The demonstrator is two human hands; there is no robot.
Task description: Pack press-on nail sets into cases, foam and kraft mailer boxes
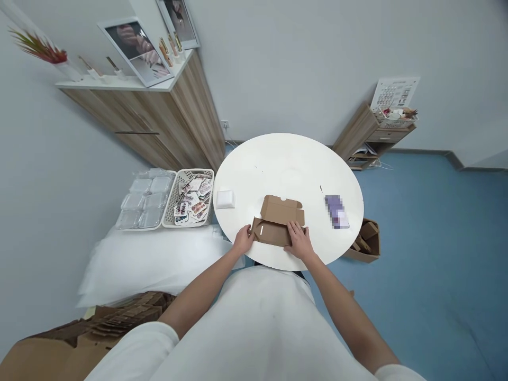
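A flat brown cardboard box blank [280, 217], partly folded, lies at the near edge of a round white table [278, 164]. My left hand [243, 241] grips the blank's left end, fingers curled on its edge. My right hand [298, 239] presses down on its near right part with fingers laid flat and together. A small white pad [225, 199] rests on the table to the left. A purple packet [337, 211] lies to the right.
Left of the table stand a white basket of small cards [193, 200] and a stack of clear plastic trays [143, 201]. Flattened cardboard blanks [119, 317] pile at lower left. A brown box [367, 241] sits on the blue floor at right. Wooden cabinets line the wall.
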